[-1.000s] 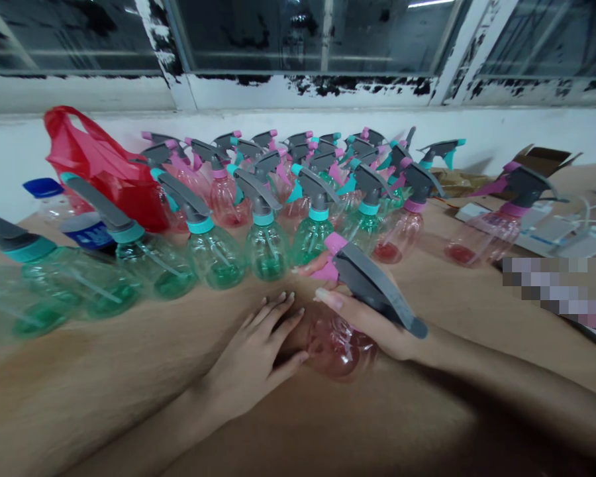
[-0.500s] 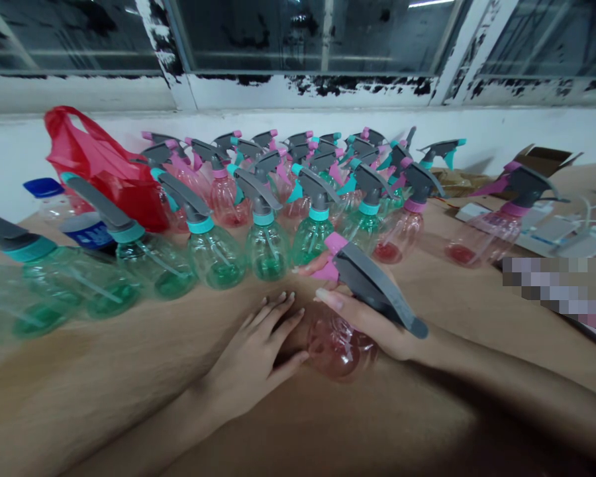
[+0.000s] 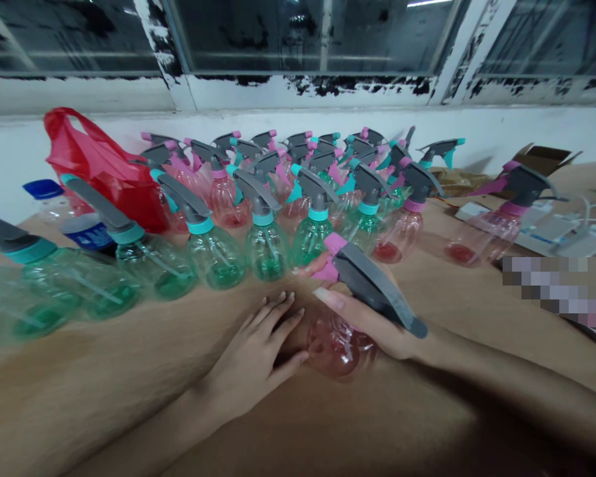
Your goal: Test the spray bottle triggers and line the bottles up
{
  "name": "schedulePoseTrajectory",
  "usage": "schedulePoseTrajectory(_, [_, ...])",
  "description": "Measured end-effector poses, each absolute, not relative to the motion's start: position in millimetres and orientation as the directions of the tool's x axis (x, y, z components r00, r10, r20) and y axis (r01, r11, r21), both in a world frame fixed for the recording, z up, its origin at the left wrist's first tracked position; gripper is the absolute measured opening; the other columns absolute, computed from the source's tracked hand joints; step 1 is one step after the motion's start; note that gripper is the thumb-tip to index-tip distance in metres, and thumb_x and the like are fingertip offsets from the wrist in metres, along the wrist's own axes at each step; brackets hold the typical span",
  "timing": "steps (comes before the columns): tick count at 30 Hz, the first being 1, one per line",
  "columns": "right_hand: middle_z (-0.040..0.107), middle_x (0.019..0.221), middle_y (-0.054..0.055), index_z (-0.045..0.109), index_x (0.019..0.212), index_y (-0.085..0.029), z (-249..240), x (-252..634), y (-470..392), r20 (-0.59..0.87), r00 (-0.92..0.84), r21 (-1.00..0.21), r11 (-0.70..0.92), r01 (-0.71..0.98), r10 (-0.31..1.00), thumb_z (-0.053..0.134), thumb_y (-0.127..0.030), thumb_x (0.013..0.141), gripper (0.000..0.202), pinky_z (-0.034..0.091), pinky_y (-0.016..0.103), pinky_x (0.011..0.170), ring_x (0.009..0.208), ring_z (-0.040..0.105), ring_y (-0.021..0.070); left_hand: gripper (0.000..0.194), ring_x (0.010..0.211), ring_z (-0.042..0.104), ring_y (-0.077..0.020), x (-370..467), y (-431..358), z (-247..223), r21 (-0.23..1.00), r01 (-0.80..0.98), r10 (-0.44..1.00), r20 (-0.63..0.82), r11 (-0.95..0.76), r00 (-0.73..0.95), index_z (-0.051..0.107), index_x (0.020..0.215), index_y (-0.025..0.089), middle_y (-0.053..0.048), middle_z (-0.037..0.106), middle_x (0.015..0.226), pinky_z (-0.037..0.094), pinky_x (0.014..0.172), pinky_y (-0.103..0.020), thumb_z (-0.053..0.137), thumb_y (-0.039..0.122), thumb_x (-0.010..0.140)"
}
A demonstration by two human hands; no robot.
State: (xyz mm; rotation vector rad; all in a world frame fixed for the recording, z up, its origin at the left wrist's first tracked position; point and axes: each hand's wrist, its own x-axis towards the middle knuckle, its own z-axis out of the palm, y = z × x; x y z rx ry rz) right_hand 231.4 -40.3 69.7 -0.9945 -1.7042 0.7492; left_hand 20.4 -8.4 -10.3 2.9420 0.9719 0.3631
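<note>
Peeling white window frames run across the top of the frame; below, a tan worktop (image 3: 129,371) carries rows of green and pink spray bottles (image 3: 265,248). Lower centre: clear pink plastic spray bottle with grey trigger head (image 3: 340,341) stands on the worktop. Your right hand (image 3: 372,321) wraps the neck, fingers (image 3: 328,298) curled shut under the trigger. Your left hand (image 3: 253,354) lies flat and open, fingertips against the bottle's body. Judgement: brace the body firmly with the left, keep it upright, turn only the head.
</note>
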Motion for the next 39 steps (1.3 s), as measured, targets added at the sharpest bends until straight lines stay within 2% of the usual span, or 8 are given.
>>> schedulePoseTrajectory(2, [0.063,0.079,-0.001,0.058,0.085,-0.022,67.9,232.7,-39.8,0.452,-0.180,-0.823,0.486,0.295,0.874,0.059,-0.026,0.083,0.005,0.051,0.028,0.066,0.070,0.062,0.0136,0.054,0.129,0.042,-0.0313,20.6,-8.1,-10.1,0.096,0.585,0.591,0.216,-0.805,0.777,0.043,0.134,0.017,-0.015,0.045,0.141,0.040,0.102,-0.051,0.046,0.049,0.091])
schedulePoseTrajectory(4, [0.063,0.077,0.000,0.059,0.082,-0.022,65.1,233.9,-39.3,0.454,-0.185,-0.822,0.490,0.290,0.871,0.057,-0.027,0.085,0.006,0.050,0.028,0.066,0.070,0.062,0.0140,0.054,0.129,0.042,-0.0311,20.9,-7.6,-9.7,0.097,0.582,0.588,0.209,-0.808,0.781,0.043,0.134,0.016,-0.016,0.045,0.141,0.039,0.103,-0.051,0.046,0.050,0.091])
schedulePoseTrajectory(7, [0.063,0.079,0.000,0.060,0.090,-0.022,63.2,234.4,-39.0,0.436,-0.183,-0.840,0.471,0.268,0.881,0.058,-0.028,0.084,0.008,0.051,0.028,0.067,0.071,0.062,0.0143,0.054,0.129,0.042,-0.0316,21.0,-7.2,-9.5,0.101,0.573,0.581,0.208,-0.813,0.787,0.044,0.133,0.015,-0.017,0.045,0.141,0.039,0.103,-0.051,0.046,0.049,0.091])
schedulePoseTrajectory(11, [0.059,0.077,-0.002,0.058,0.099,-0.023,67.0,233.2,-40.1,0.407,-0.179,-0.856,0.442,0.267,0.896,0.060,-0.030,0.082,0.018,0.051,0.029,0.066,0.060,0.057,0.0119,0.054,0.129,0.042,-0.0320,20.5,-7.5,-10.1,0.093,0.575,0.580,0.214,-0.813,0.786,0.045,0.132,0.015,-0.017,0.046,0.140,0.039,0.103,-0.052,0.046,0.050,0.091])
schedulePoseTrajectory(16, [0.059,0.085,0.000,0.058,0.099,-0.024,70.5,232.8,-41.2,0.412,-0.189,-0.855,0.450,0.257,0.891,0.060,-0.030,0.082,0.018,0.052,0.028,0.067,0.065,0.058,0.0119,0.054,0.128,0.043,-0.0323,20.7,-8.2,-10.0,0.061,0.584,0.581,0.218,-0.810,0.784,0.044,0.133,0.015,-0.017,0.047,0.138,0.041,0.101,-0.051,0.044,0.050,0.092])
schedulePoseTrajectory(25, [0.060,0.087,0.000,0.059,0.101,-0.024,68.2,232.8,-39.9,0.408,-0.185,-0.851,0.446,0.277,0.894,0.059,-0.031,0.083,0.019,0.051,0.029,0.067,0.063,0.057,0.0119,0.053,0.128,0.043,-0.0317,21.1,-7.9,-8.4,0.079,0.591,0.593,0.199,-0.803,0.780,0.044,0.133,0.015,-0.017,0.048,0.138,0.041,0.101,-0.051,0.045,0.050,0.092])
schedulePoseTrajectory(39, [0.057,0.079,-0.001,0.059,0.097,-0.023,71.7,232.9,-41.4,0.427,-0.186,-0.843,0.464,0.272,0.885,0.062,-0.026,0.081,0.017,0.050,0.028,0.061,0.058,0.056,0.0111,0.054,0.128,0.044,-0.0334,21.3,-6.7,-12.0,0.071,0.588,0.587,0.227,-0.806,0.777,0.044,0.133,0.016,-0.017,0.046,0.140,0.042,0.100,-0.052,0.046,0.050,0.091])
